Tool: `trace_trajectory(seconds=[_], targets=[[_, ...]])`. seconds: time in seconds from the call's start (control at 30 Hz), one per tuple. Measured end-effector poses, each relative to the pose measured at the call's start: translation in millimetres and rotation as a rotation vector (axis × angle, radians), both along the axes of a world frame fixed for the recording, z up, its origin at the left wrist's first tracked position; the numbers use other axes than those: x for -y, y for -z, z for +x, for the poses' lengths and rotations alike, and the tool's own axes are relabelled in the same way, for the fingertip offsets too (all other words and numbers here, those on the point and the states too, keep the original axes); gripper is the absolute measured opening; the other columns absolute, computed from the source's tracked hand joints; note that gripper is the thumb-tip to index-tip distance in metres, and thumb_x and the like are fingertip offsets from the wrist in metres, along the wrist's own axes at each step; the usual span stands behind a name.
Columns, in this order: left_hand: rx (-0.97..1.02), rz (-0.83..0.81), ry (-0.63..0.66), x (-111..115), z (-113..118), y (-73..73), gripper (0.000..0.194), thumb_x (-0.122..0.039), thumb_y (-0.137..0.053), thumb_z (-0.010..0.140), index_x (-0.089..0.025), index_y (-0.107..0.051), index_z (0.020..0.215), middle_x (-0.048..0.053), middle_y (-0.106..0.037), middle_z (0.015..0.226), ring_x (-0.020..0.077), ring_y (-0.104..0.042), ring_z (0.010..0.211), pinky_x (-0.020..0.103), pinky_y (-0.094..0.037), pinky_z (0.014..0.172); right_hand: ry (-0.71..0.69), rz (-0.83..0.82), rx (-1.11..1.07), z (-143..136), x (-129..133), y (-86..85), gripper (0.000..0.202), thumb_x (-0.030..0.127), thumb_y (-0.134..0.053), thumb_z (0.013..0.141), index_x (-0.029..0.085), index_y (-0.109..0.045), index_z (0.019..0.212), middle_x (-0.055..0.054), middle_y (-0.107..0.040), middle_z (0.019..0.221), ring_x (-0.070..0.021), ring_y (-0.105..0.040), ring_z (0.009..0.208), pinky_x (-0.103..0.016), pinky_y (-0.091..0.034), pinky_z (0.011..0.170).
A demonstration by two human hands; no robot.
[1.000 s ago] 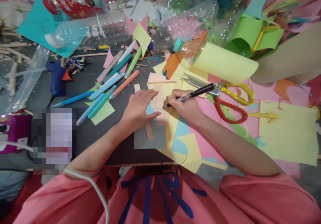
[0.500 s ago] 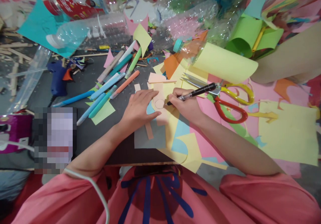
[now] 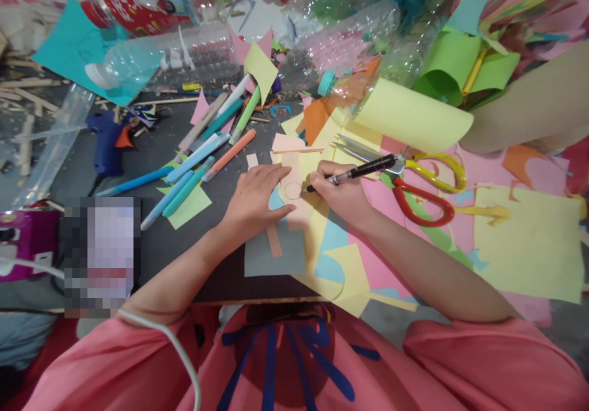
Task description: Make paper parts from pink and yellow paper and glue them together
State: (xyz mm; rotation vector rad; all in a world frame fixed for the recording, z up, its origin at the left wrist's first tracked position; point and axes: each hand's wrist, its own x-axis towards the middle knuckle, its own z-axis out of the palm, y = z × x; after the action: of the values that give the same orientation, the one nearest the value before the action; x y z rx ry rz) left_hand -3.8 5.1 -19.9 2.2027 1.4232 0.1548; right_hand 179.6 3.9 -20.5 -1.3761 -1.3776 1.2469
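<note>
My right hand point(image 3: 343, 196) grips a black pen point(image 3: 361, 169), its tip resting at the right side of a small drawn circle point(image 3: 293, 191). That circle is on a pale pink strip of paper point(image 3: 298, 215). On the strip's left side my left hand point(image 3: 257, 196) lies with thumb and fingers spread around the circle, holding nothing. Under the left hand are a grey-blue sheet point(image 3: 276, 264) and a narrow peach strip point(image 3: 274, 240). A thin wooden stick point(image 3: 298, 150) lies just above the strip.
Scissors with red and yellow handles point(image 3: 421, 175) lie beyond my right hand. Several markers point(image 3: 197, 156) lie to the left, near a blue glue gun point(image 3: 105, 144). Clear plastic bottles point(image 3: 184, 55) and a rolled yellow sheet point(image 3: 414, 116) stand behind. A blurred-out device point(image 3: 110, 245) sits left.
Both hands stay almost still, with the pen held at the circle. The grey-blue sheet under the strip has shifted slightly toward me.
</note>
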Motion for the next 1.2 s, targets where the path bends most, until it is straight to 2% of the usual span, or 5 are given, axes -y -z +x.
trace_trajectory(seconds=[0.2, 0.4, 0.57, 0.8, 1.2], targets=[[-0.010, 0.007, 0.012, 1, -1, 0.7, 0.060, -0.039, -0.064, 0.085, -0.019, -0.052, 0.141, 0.014, -0.055, 0.144, 0.0341, -0.046, 0.134, 0.047, -0.037, 0.109, 0.011, 0.010, -0.029, 4, -2, 1.9, 0.034, 0.028, -0.056, 0.078, 0.023, -0.040, 0.049, 0.006, -0.042, 0.045, -0.0088, -0.039, 0.045, -0.027, -0.036, 0.049], [0.003, 0.086, 0.057, 2, -7, 9.3, 0.063, -0.050, -0.062, 0.087, -0.025, -0.050, 0.144, 0.015, -0.039, 0.158, 0.0383, -0.036, 0.142, 0.054, -0.033, 0.112, 0.063, -0.016, -0.112, 9, -2, 4.0, 0.036, 0.049, -0.060, 0.084, 0.023, -0.052, 0.061, 0.005, -0.054, 0.051, -0.0079, -0.043, 0.042, -0.026, -0.038, 0.044], [-0.039, 0.148, 0.055, 6, -8, 9.1, 0.062, -0.049, -0.063, 0.087, -0.028, -0.049, 0.144, 0.015, -0.024, 0.165, 0.0388, -0.027, 0.148, 0.054, -0.029, 0.115, -0.032, -0.040, -0.139, 6, 5, 3.0, 0.028, 0.043, -0.063, 0.083, 0.022, -0.053, 0.066, 0.005, -0.057, 0.053, -0.0087, -0.052, 0.047, -0.024, -0.042, 0.048], [-0.091, 0.125, 0.110, 7, -6, 2.0, 0.058, -0.040, -0.058, 0.089, -0.025, -0.049, 0.145, 0.013, -0.044, 0.156, 0.0363, -0.037, 0.143, 0.052, -0.032, 0.112, -0.143, -0.053, 0.014, 1, 6, 0.4, 0.022, 0.028, -0.058, 0.078, 0.022, -0.049, 0.059, 0.005, -0.059, 0.052, -0.0093, -0.052, 0.049, -0.026, -0.041, 0.053], [-0.078, 0.089, 0.128, 6, -6, -0.6, 0.070, -0.048, -0.065, 0.084, -0.020, -0.047, 0.146, 0.017, -0.043, 0.156, 0.0392, -0.036, 0.143, 0.052, -0.029, 0.113, -0.201, -0.003, 0.054, 2, 5, 0.0, 0.017, 0.027, -0.057, 0.077, 0.021, -0.052, 0.061, 0.003, -0.061, 0.058, -0.0109, -0.051, 0.053, -0.025, -0.040, 0.054]])
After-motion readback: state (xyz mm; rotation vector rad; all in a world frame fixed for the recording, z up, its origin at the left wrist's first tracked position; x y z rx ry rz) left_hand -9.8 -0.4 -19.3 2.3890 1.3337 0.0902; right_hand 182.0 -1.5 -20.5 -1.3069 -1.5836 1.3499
